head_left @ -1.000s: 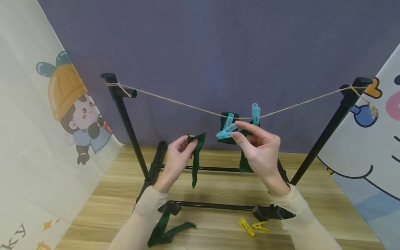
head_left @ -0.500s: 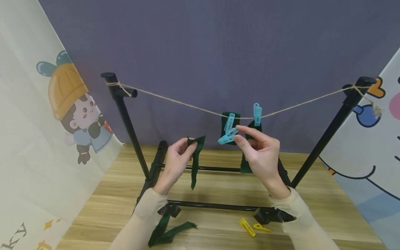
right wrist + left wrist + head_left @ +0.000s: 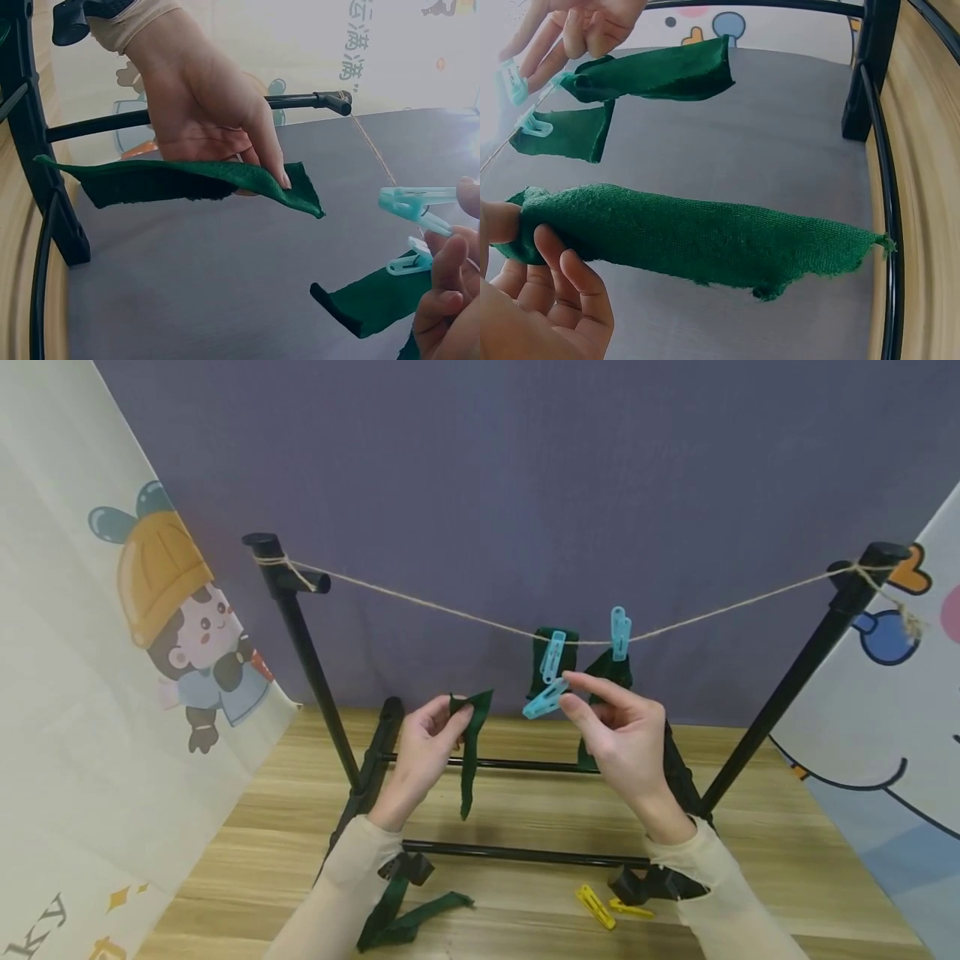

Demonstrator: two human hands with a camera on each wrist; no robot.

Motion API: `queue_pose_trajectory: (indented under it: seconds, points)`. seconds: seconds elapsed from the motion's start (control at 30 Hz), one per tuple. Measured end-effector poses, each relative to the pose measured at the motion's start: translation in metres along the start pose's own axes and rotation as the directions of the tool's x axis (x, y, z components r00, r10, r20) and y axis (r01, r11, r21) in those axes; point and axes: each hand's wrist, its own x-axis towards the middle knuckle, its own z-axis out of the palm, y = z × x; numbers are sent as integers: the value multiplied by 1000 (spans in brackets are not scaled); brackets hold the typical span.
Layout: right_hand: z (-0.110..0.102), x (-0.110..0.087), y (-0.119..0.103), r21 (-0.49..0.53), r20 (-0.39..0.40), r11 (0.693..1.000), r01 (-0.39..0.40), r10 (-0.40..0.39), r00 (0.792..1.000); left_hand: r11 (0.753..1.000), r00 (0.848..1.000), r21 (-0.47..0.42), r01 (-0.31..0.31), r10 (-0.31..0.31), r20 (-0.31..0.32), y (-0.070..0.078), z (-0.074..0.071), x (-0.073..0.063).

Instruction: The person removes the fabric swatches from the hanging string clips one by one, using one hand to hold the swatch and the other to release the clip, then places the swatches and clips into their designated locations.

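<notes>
My left hand pinches the top end of a dark green cloth strip, which hangs down in the head view and stretches sideways in the left wrist view. Between right thumb and index finger, my right hand holds a light blue clothespin by its handle end; its jaws point left, toward the strip. Behind it, a second blue clothespin fixes a green cloth piece on the string. Farther right, a third clothespin fixes another green cloth, partly hidden by my right hand.
The string sags between two black posts, the left post and the right post. A black crossbar runs low in front. On the wooden table lie two yellow clothespins and more green cloth.
My right hand has sunk slightly with the blue clothespin, whose handle end now sits lower, below the string. The left hand has dropped a little, still pinching the cloth strip.
</notes>
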Motion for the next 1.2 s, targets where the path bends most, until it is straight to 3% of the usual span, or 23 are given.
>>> queue_pose_trajectory:
  seconds: [0.23,0.87,1.0,1.2]
  points:
    - [-2,-7,6,28,4,1000,-6,5,1000,1000,1000,5,0,0,-19,-2,-2,-2]
    - [-11,-25,17,46,7,997,-63,63,998,999,999,9,37,-37,1,-13,-2,-10]
    - [-11,-28,18,33,6,995,-96,96,995,1000,1000,16,17,-17,8,-17,0,-14]
    - [-13,-33,18,18,-3,991,-134,134,991,992,999,116,-42,38,36,-26,2,-24]
